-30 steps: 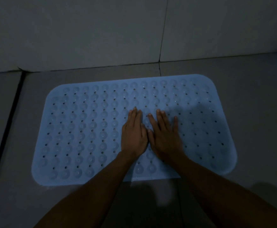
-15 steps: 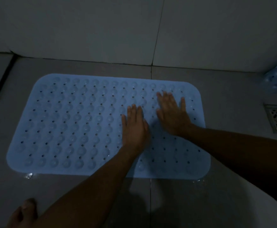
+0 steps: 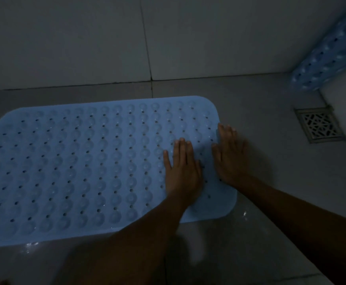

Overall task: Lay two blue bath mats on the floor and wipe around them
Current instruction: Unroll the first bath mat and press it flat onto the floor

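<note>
With both the left hand (image 3: 181, 167) and right hand (image 3: 230, 156) flat and open, press the mat (image 3: 85, 171) outward toward its three o'clock edge, sealing suckers evenly.

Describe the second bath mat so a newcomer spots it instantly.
Start at the floor drain on the right and look up into the corner above it. The second mat stands there against the wall, not yet laid. Unlike the flat mat under both hands, it is not spread out.
</note>
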